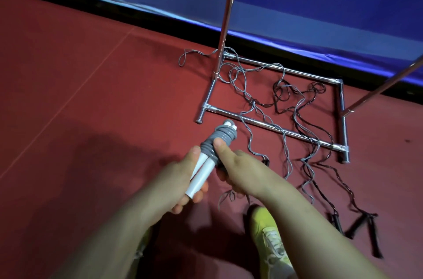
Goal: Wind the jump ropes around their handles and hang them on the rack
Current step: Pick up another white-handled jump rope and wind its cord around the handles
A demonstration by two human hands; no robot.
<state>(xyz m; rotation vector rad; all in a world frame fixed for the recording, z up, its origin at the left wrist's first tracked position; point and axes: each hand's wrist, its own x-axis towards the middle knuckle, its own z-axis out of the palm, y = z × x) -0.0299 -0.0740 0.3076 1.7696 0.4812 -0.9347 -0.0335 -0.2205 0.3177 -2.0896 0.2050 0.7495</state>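
While the left hand (183, 178) grips the white handles (201, 173) low down, the right hand (233, 169) pinches the grey rope coil (219, 139) above. Loose ropes (286, 118) lie over the rack base (274, 128) beyond.

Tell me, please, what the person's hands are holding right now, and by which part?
Both hold one jump rope's paired white handles: the left hand grips their lower ends, the right hand pinches the wound grey cord near the top.
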